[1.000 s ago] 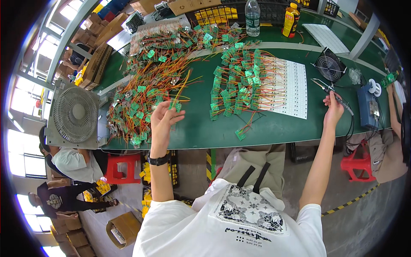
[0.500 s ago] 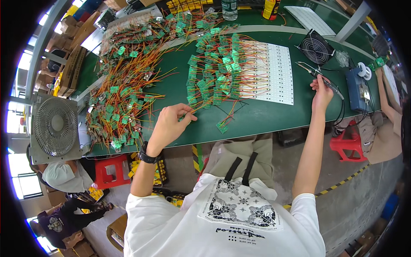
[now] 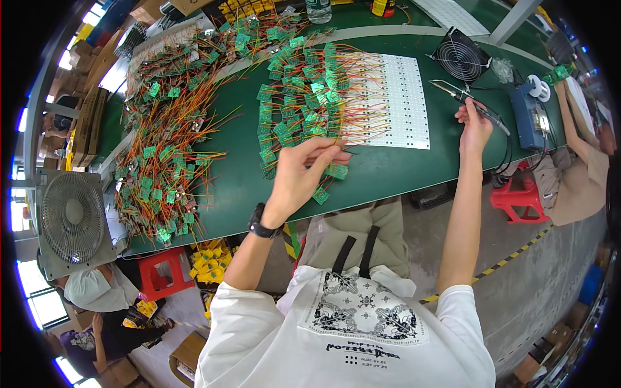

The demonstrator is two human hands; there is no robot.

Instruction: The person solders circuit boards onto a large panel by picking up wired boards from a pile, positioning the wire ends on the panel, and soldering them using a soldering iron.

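My right hand (image 3: 475,132) grips a soldering iron (image 3: 457,94), its metal tip angled up and to the left over the table. With pinched fingers, my left hand (image 3: 303,169) holds thin wires of a small green circuit board (image 3: 336,171), just below the white perforated panel's left part. A second small circuit board (image 3: 320,195) lies near the table's front edge. On the white panel (image 3: 407,107), red and yellow wires run in from rows of green circuit boards (image 3: 297,97) along its left side.
A large heap of wired boards (image 3: 162,155) covers the table's left. A black fan (image 3: 460,57), a blue soldering station (image 3: 532,108) and a solder reel (image 3: 538,88) stand at right. A bottle (image 3: 318,10) is at the back. Another person's arm (image 3: 576,123) reaches in at far right.
My left hand has moved right, toward the panel, and a circuit board now hangs by its fingers. The right hand keeps the soldering iron in nearly the same place. The whole view has shifted slightly.
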